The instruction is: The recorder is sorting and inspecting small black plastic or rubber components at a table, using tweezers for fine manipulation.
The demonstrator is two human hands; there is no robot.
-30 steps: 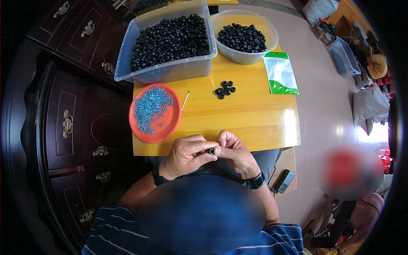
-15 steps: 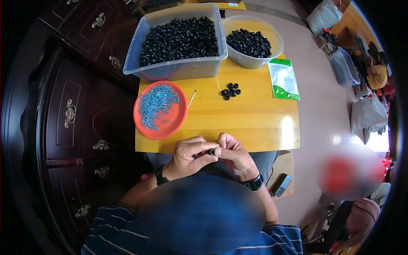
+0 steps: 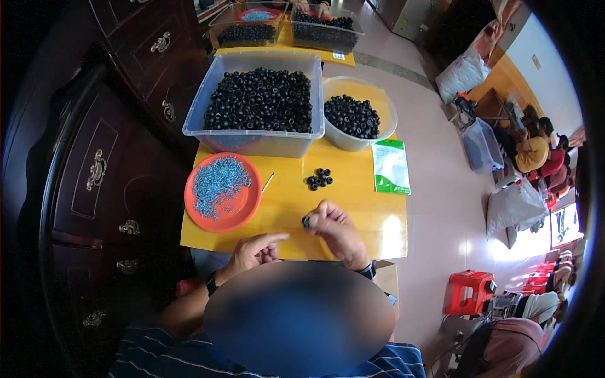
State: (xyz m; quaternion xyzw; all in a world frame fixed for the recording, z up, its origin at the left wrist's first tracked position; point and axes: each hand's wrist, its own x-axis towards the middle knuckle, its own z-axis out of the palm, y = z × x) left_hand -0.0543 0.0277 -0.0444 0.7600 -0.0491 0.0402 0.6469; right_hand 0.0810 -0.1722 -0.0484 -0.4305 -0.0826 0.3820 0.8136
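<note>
The right hand is pinching a small black ring over the table, right of the orange plate. The left hand is pointing loosely, holding nothing, below the plate.

Green-white pouch on table; red stool on floor.

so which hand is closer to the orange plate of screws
Left. The left hand lies just off the orange plate's lower right rim; the right hand is farther right, holding a small black part.
</note>
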